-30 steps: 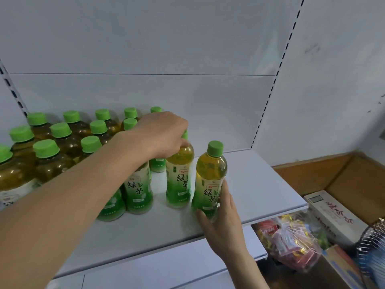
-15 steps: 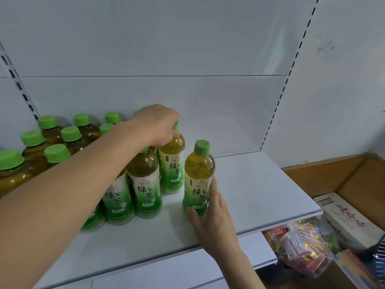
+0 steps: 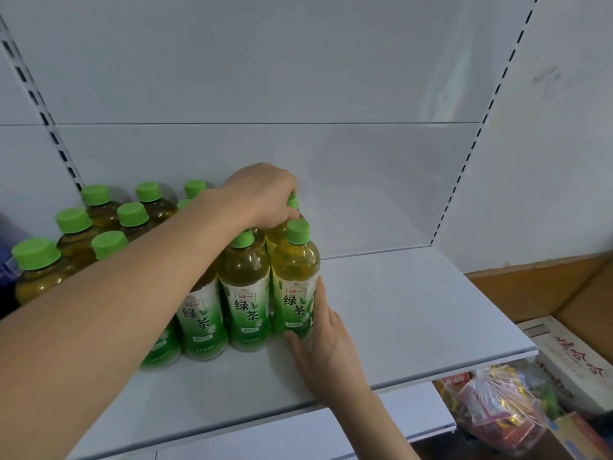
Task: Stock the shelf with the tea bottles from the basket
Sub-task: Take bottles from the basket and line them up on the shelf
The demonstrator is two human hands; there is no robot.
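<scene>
While the left hand point(image 3: 262, 197) grips a rear bottle's cap point(image 3: 292, 201), the right hand point(image 3: 323, 346) clasps the front tea-filled bottle point(image 3: 295, 280).

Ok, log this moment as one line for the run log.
left hand grips rear bottle's cap | right hand holds front bottle | both upright on shelf
</scene>
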